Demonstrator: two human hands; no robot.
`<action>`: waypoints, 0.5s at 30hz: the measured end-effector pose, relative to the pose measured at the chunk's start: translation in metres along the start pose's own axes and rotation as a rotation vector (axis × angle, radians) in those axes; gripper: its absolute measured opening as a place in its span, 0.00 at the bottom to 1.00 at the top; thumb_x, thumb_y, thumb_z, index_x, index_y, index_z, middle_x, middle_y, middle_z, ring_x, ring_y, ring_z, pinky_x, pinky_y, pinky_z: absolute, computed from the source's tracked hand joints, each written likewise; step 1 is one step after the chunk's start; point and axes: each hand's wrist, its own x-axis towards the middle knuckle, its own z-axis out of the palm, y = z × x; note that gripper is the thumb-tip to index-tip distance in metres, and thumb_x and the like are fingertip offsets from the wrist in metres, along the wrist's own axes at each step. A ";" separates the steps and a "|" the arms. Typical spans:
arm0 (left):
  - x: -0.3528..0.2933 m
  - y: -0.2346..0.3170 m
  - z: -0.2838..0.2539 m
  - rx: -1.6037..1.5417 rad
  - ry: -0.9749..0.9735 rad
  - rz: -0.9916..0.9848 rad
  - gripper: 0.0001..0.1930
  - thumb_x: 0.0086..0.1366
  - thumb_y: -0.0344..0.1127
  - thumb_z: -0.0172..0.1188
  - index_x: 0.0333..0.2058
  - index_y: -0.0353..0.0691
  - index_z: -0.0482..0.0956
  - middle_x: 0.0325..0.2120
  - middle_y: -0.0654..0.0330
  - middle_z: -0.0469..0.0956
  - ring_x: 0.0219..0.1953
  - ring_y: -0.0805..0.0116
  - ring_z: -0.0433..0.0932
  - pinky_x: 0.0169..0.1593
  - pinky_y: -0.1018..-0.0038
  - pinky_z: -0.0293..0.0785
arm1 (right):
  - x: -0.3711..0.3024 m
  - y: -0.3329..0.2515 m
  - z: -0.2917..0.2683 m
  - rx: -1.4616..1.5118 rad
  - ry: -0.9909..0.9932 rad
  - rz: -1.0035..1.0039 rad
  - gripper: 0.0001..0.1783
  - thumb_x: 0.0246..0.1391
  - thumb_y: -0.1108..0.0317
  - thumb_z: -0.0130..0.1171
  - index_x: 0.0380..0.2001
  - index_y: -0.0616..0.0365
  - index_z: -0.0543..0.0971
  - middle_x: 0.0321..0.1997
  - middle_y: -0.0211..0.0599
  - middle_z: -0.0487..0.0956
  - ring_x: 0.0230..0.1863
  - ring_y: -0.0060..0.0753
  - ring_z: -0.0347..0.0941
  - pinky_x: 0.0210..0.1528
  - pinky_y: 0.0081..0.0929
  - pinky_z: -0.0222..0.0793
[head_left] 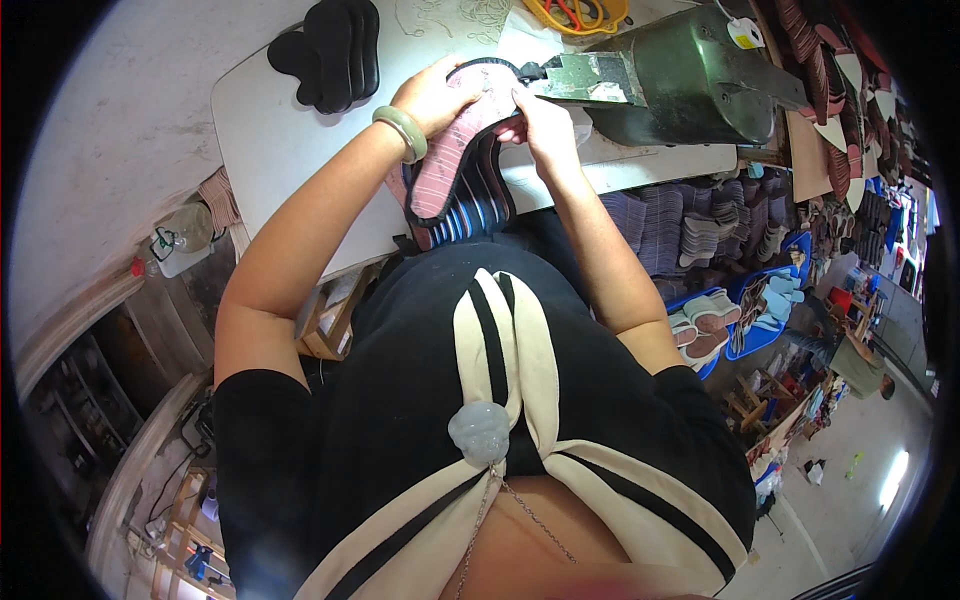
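A pink striped shoe sole [442,172] with a black bound edge lies slantwise under the head of a green sewing machine [590,78]. My left hand [432,98], a pale green bangle at its wrist, grips the sole's left side with the thumb on top. On the right edge, close to the machine's needle end, my right hand [543,128] pinches the sole's black border; some of its fingers are hidden below. Beneath the sole, blue, white and dark striped pieces [478,208] hang over the table edge toward my lap.
Black sole-shaped pieces [340,55] are stacked on the white table [262,150] at the far left. A yellow basket [578,14] stands behind the machine. Stacked soles [665,225] and blue crates [755,318] of slippers fill the right, where another person [858,362] stands farther off.
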 end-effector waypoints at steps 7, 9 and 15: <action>-0.003 -0.007 0.018 -0.065 0.122 -0.048 0.31 0.53 0.54 0.62 0.48 0.36 0.70 0.41 0.48 0.76 0.44 0.60 0.76 0.49 0.71 0.69 | -0.061 0.014 0.011 0.339 -0.388 0.071 0.16 0.54 0.68 0.54 0.44 0.64 0.70 0.33 0.37 0.77 0.40 0.29 0.76 0.35 0.26 0.74; 0.000 -0.003 0.018 -0.043 0.154 -0.062 0.30 0.52 0.54 0.63 0.45 0.36 0.71 0.38 0.48 0.77 0.42 0.58 0.77 0.47 0.69 0.70 | -0.069 0.015 0.006 0.369 -0.368 0.116 0.20 0.53 0.71 0.54 0.49 0.64 0.65 0.38 0.41 0.77 0.39 0.32 0.76 0.39 0.28 0.76; 0.022 -0.009 0.018 0.075 0.272 -0.120 0.30 0.49 0.56 0.65 0.39 0.35 0.73 0.35 0.47 0.78 0.40 0.54 0.77 0.45 0.67 0.71 | -0.058 -0.001 -0.014 0.343 -0.364 0.161 0.19 0.54 0.70 0.54 0.47 0.66 0.68 0.39 0.45 0.77 0.36 0.32 0.77 0.36 0.27 0.77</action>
